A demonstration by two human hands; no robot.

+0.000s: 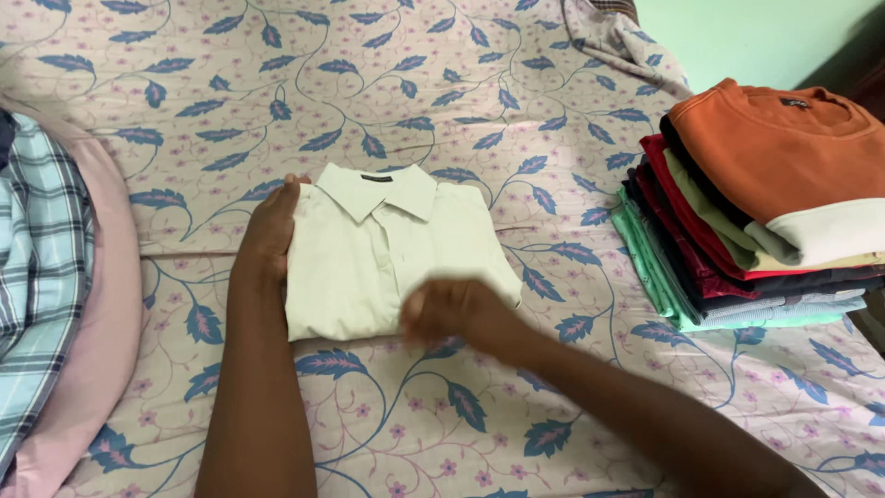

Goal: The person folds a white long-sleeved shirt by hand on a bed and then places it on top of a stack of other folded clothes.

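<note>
A folded pale cream collared shirt [392,254] lies on the bed, collar pointing away from me. My left hand [269,231] rests flat against the shirt's left edge, fingers together along the fold. My right hand [452,309] is blurred at the shirt's lower right corner, fingers curled over the bottom fold. Whether it pinches the cloth or only presses on it I cannot tell.
The bedsheet [442,92] is pink with blue leaf vines. A stack of folded clothes [737,231], topped by an orange and white sweatshirt [784,157], sits at the right. A plaid shirt [37,267] on pink cloth [106,332] lies at the left edge. Crumpled fabric [618,37] sits far back.
</note>
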